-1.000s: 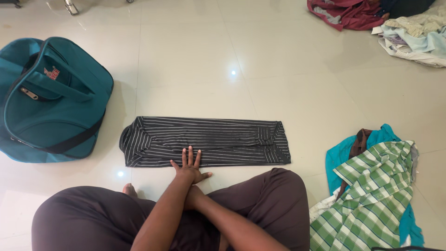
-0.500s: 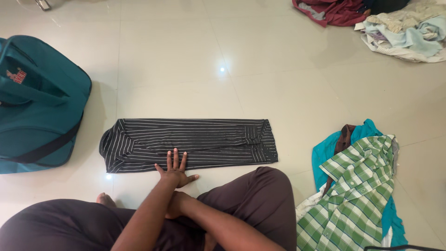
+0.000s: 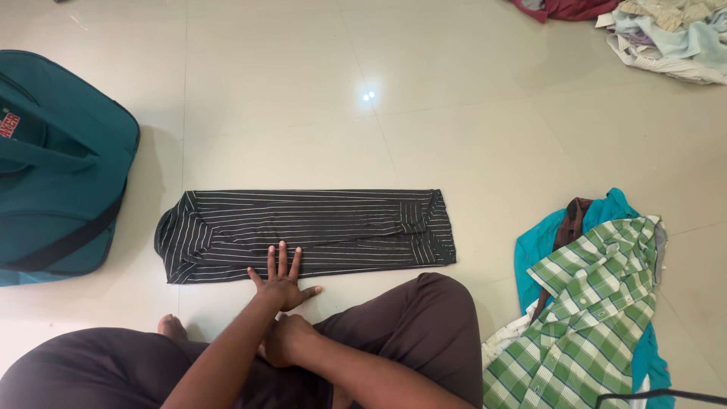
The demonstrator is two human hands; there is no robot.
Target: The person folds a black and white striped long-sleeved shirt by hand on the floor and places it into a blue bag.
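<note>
A black shirt with thin white stripes (image 3: 318, 227) lies folded into a long narrow band on the tiled floor in front of my crossed legs. My left hand (image 3: 280, 279) rests flat on its near edge, fingers spread on the cloth and thumb out on the tile. Just behind the left wrist, my right hand (image 3: 286, 338) is curled closed against my leg, with nothing visible in it.
A teal travel bag (image 3: 57, 167) stands at the left, close to the shirt's collar end. A green checked shirt (image 3: 598, 310) lies over a teal garment (image 3: 541, 242) at the right. A heap of mixed clothes (image 3: 666, 34) sits at the far right corner.
The view has drifted, so the bag and striped shirt sit further left in frame. My left hand stays flat on the shirt's near edge and the right hand stays tucked behind it.
</note>
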